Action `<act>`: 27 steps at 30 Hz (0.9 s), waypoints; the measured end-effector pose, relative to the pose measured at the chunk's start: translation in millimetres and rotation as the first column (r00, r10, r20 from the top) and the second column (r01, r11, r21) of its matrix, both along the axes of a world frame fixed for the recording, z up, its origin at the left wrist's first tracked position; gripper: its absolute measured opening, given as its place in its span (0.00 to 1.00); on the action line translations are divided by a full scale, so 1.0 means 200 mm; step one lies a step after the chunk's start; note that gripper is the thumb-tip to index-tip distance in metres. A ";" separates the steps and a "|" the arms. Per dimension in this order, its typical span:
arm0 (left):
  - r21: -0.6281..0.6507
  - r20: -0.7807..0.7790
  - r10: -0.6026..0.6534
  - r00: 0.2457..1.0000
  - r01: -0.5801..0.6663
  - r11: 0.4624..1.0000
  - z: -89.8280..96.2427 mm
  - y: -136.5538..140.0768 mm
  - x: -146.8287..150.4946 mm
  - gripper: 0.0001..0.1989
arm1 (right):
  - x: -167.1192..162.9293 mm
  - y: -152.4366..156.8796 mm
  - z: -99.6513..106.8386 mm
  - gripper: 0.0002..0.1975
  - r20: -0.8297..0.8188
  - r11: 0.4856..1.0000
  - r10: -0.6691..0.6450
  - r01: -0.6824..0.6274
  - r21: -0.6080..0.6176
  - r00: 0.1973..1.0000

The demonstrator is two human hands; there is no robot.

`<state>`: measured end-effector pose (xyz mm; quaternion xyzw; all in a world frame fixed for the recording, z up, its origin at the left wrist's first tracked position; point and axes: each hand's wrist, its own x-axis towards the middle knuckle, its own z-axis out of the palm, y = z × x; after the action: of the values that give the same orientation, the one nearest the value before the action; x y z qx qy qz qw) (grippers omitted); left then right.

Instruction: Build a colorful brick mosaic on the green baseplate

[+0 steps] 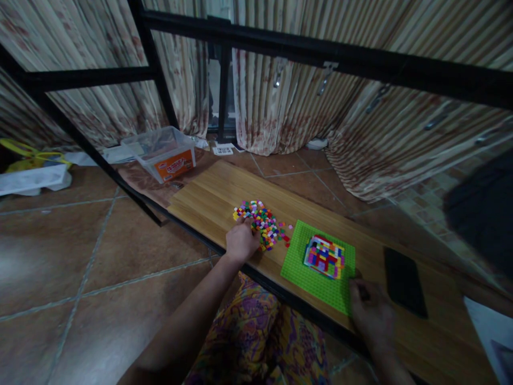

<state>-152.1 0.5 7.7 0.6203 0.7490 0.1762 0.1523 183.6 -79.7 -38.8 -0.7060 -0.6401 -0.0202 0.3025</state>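
My left hand point(242, 240) reaches into a loose pile of small multicoloured toy bricks point(267, 227). Its fingers are curled together among the bricks, and whatever they pinch is hidden. To the right of the pile lies a green studded baseplate point(294, 267). On it sits a raised, roughly square block of built-up bricks point(324, 258) in red, blue, yellow, white and other colours. My right hand point(371, 307) is at the baseplate's right edge, fingers bent inward. Dim light and blur hide what, if anything, is in its fingers.
The wooden board point(208, 187) has a dark rim along my side. A dark flat tablet-like object point(405, 280) lies right of my right hand. A clear plastic box point(160, 152) with an orange label stands beyond the far left end. Black metal bars point(320, 56) cross in front of striped curtains.
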 end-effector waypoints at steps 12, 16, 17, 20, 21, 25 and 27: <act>0.123 0.192 -0.055 0.980 0.031 0.992 -0.04 -0.01 -0.07 0.17 | 0.01 0.01 -0.01 0.23 0.011 1.000 0.008 -0.008 -0.008 1.000; 0.144 0.209 -0.162 0.965 0.133 0.981 -0.02 -0.03 -0.10 0.18 | 0.00 0.00 0.00 0.22 -0.005 0.999 -0.016 0.016 -0.032 1.000; 0.144 0.204 -0.188 0.961 0.161 0.976 -0.02 -0.03 -0.11 0.18 | 0.00 0.00 0.00 0.22 -0.006 0.999 -0.016 0.016 -0.032 1.000; 0.140 0.185 -0.234 0.954 0.210 0.968 -0.03 -0.03 -0.12 0.20 | 0.00 0.00 0.00 0.23 -0.007 1.000 -0.017 0.016 -0.025 1.000; 0.142 0.179 -0.239 0.954 0.215 0.966 -0.04 -0.02 -0.12 0.21 | 0.00 0.00 -0.01 0.23 -0.002 0.999 -0.024 0.024 -0.024 1.000; 0.146 0.152 -0.242 0.958 0.220 0.965 -0.05 0.00 -0.13 0.21 | 0.00 0.00 0.00 0.23 0.019 1.000 -0.026 0.026 -0.015 0.999; 0.134 0.135 -0.241 0.961 0.223 0.965 -0.04 0.00 -0.13 0.21 | -0.01 0.00 0.00 0.22 0.014 1.000 -0.009 0.010 -0.006 1.000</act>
<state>-179.1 0.6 -0.8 0.6967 0.6456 0.2473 0.1912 182.0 -79.4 -38.1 -0.7098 -0.6388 -0.0246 0.2959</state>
